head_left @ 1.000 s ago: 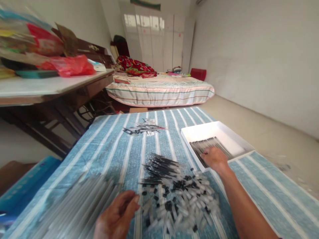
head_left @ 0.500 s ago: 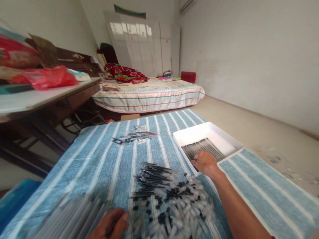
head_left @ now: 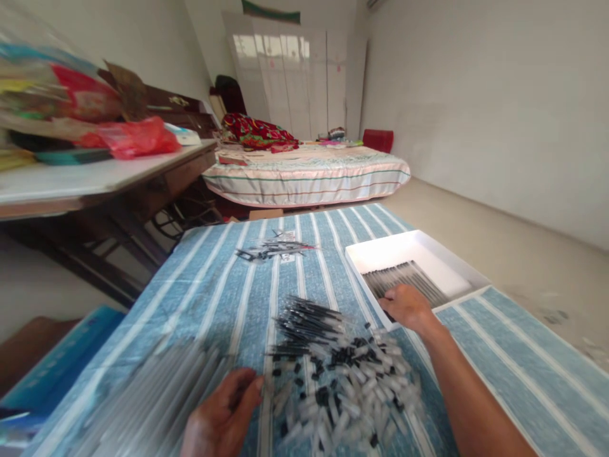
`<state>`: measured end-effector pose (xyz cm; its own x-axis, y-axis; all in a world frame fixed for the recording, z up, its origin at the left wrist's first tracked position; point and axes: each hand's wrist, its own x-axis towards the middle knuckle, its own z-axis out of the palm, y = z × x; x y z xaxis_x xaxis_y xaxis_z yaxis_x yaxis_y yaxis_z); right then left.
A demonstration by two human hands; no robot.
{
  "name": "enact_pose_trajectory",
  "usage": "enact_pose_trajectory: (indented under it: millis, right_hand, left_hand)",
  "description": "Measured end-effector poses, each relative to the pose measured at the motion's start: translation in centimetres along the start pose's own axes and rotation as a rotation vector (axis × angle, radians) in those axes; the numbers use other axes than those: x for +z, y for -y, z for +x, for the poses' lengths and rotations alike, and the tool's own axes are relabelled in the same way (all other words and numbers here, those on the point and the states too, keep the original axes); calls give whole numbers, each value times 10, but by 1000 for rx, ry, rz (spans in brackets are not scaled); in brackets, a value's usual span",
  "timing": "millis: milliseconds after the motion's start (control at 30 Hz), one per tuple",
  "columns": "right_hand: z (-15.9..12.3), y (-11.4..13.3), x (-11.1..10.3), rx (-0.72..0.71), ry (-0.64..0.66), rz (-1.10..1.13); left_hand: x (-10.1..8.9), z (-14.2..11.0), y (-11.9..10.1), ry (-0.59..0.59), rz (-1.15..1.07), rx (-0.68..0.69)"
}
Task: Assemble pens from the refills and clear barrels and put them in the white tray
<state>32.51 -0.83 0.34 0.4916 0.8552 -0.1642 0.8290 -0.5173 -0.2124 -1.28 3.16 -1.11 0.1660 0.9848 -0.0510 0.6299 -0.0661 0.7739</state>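
Observation:
My right hand [head_left: 408, 306] reaches into the white box [head_left: 454, 301], at its near left corner. Its fingers are closed on a pen whose dark end shows beneath them. Beside them lies a row of clear pens with dark ends [head_left: 409, 279]. My left hand [head_left: 226, 406] is low in the middle, fingers curled and thumb close to the index finger; whether anything is in it is hidden. To its left lie grey translucent tubes [head_left: 157, 393], blurred. Right of it spreads a heap of whitish caps and small black plugs [head_left: 356, 387], with dark-tipped refills [head_left: 309, 324] behind.
A striped blue cloth [head_left: 228, 279] covers the table. Toward its far side lie thin black pieces [head_left: 273, 249] on a printed slip. Beyond stands a bed [head_left: 309, 178]. At left is a side table [head_left: 95, 174] with a red plastic bag [head_left: 137, 136]; a blue box [head_left: 61, 362] sits below.
The camera swings right, then back. My right hand stays at the box's near left corner, its fingers shifting slightly toward the near edge. My left hand keeps its place beside the caps.

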Motion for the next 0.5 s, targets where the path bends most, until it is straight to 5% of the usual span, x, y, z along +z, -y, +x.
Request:
enact_pose_trajectory:
  millis: [333, 500]
  right_hand:
    - [8, -23, 16, -12, 127, 27]
    - [13, -33, 23, -52, 78, 56]
  left_hand:
    - [-7, -10, 8, -147, -60, 41]
    - [-17, -10, 11, -180, 171, 89]
